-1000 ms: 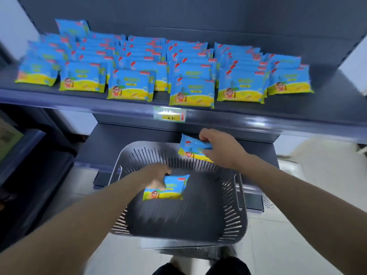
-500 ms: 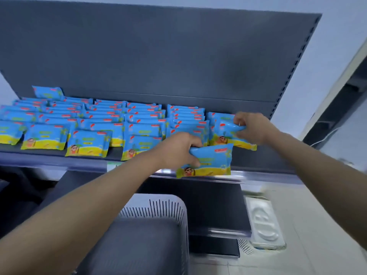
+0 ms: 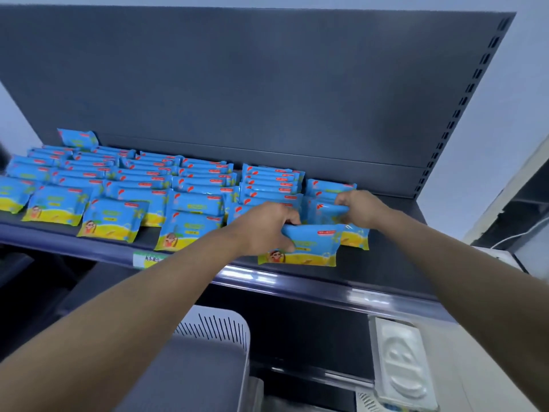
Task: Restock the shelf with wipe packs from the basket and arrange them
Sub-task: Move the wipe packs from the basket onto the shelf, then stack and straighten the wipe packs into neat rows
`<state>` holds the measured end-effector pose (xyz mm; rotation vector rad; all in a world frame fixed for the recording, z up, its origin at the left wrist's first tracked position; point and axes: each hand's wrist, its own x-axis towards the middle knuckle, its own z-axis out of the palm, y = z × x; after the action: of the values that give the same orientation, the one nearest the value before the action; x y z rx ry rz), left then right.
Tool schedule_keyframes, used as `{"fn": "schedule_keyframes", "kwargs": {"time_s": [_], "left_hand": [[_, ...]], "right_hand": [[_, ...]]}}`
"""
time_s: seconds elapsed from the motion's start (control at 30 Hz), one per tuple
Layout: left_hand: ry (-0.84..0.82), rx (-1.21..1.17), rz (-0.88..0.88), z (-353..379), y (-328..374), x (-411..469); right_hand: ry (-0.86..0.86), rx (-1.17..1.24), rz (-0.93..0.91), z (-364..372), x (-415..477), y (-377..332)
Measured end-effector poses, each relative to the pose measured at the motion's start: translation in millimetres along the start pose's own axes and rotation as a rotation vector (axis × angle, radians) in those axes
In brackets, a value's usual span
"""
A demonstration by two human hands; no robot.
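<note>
I am at the placing step. My left hand (image 3: pixel 267 227) grips one wipe pack (image 3: pixel 315 245) by its left end, at the front edge of the shelf (image 3: pixel 386 272). My right hand (image 3: pixel 361 208) pinches a second pack (image 3: pixel 326 211) just behind it, at the right end of the rows. Both arms reach forward and up, above the basket (image 3: pixel 219 325). Next, I think, each pack must be laid in line with its row and released.

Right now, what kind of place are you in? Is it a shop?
Most likely a shop. A dark metal shelf holds neat rows of identical blue-and-yellow wipe packs, a label sits on its front edge, and a grey basket stands below.
</note>
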<state>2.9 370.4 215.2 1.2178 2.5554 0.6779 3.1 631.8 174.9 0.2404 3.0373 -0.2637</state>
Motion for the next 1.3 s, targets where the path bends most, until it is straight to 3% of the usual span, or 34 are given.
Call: {"fn": "schedule_keyframes", "kwargs": {"time_s": [0.17,0.33,0.5,0.7,0.97,1.3], "left_hand": [[-0.014,-0.023,-0.026,8,1,20],[-0.048,-0.016,-0.017,21,6,46],[-0.071,0.088,0.022,39,13,77],[0.052,0.432,0.072,50,8,110],[0.135,0.488,0.092,59,-3,115],[0.494,0.381,0.003,-21,-61,11]], "right_hand": [[0.082,0.018,0.031,-1,20,1],[0.125,0.189,0.053,-6,23,12],[0.272,0.341,0.075,-18,15,19],[0.352,0.388,0.043,-30,-5,9],[0.434,0.352,-0.01,-33,-19,-7],[0.416,0.206,-0.2,-23,-8,-116]]}}
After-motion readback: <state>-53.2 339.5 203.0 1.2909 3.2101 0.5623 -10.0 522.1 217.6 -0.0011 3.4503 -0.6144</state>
